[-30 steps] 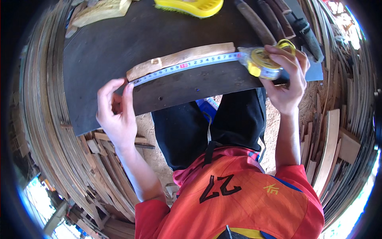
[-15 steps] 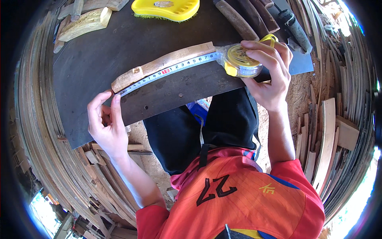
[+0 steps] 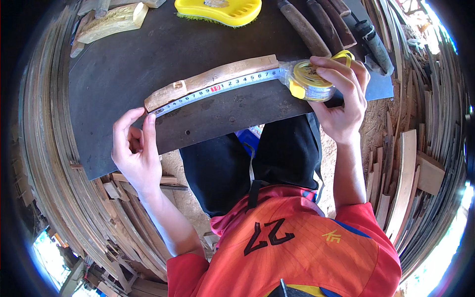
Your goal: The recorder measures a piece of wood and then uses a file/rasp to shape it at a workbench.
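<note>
A light wooden strip [image 3: 213, 74] lies on a dark metal sheet [image 3: 118, 72], with an extended white tape [image 3: 232, 85] along its near edge. My left hand [image 3: 136, 151] pinches the tape's end at the strip's left end, thumb and index tips close against both. My right hand [image 3: 344, 106] grips the yellow-and-clear tape measure case [image 3: 311, 80] just past the strip's right end, fingers over its top and thumb underneath. A yellow loop strap sticks up behind those fingers.
Along the sheet's far side lie a yellow brush [image 3: 217, 10], wood offcuts [image 3: 109, 25], several dark wooden handles [image 3: 304, 29] and a grey cylindrical tool [image 3: 376, 49]. Stacked planks [image 3: 49, 133] line both sides. My legs are under the sheet's near edge.
The whole scene has shifted somewhat left in the view. Slightly less tape shows out of the case, which sits a little closer to the strip's end. Both grips are unchanged.
</note>
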{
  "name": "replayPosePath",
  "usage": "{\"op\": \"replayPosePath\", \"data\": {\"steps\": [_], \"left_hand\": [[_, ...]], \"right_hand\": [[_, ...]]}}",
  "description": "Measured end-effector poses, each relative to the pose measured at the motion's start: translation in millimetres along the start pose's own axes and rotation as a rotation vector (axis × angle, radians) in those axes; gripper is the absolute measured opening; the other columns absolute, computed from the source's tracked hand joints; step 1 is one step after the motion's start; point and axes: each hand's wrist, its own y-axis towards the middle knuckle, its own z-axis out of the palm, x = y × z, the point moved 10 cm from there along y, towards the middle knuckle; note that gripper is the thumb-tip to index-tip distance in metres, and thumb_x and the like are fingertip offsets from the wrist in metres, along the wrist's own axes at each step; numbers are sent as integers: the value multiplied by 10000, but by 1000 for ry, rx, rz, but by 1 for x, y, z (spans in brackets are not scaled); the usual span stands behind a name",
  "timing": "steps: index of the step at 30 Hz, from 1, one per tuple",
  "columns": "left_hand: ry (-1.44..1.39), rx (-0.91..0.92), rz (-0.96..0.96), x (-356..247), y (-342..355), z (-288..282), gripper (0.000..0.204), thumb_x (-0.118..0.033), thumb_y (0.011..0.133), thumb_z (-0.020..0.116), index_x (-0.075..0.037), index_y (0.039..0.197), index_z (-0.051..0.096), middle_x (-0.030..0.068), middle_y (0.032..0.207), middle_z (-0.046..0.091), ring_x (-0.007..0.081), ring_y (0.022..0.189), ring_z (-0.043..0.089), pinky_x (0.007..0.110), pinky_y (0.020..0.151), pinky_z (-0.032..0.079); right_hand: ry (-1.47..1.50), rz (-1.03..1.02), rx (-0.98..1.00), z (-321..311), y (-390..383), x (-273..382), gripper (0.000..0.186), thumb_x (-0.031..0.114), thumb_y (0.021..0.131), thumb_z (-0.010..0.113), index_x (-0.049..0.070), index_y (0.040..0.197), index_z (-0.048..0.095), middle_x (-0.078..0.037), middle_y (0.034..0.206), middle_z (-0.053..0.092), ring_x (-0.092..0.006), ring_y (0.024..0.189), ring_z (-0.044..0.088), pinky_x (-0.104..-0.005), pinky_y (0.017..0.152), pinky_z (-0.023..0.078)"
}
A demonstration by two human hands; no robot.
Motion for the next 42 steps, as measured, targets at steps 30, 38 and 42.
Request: {"op": "replayPosePath", "data": {"steps": [30, 38, 42], "left_hand": [[25, 65, -39, 12, 0, 1, 253, -233, 990, 753, -115, 1214, 761, 35, 1060, 788, 56, 599, 477, 206, 531, 329], [14, 12, -78, 4, 3, 2, 241, -147, 950, 791, -114, 1188, 789, 15, 1000, 766, 24, 597, 452, 196, 514, 307], [-28, -7, -110, 5, 4, 0, 259, -109, 933, 800, -101, 1192, 794, 12, 967, 750, 14, 564, 438, 196, 492, 299]], "right_hand": [[59, 31, -9, 4, -1, -2, 554, 41, 730, 875, 97, 1231, 648, -100, 1242, 751, -305, 1169, 632, -461, 1088, 431], [119, 50, -37, 2, 2, -2, 521, 57, 717, 885, 99, 1194, 680, -68, 1224, 754, -292, 1133, 628, -425, 1043, 435], [123, 51, -41, 2, 1, -1, 525, 53, 723, 879, 86, 1206, 676, -100, 1209, 756, -289, 1140, 652, -434, 1055, 431]]}}
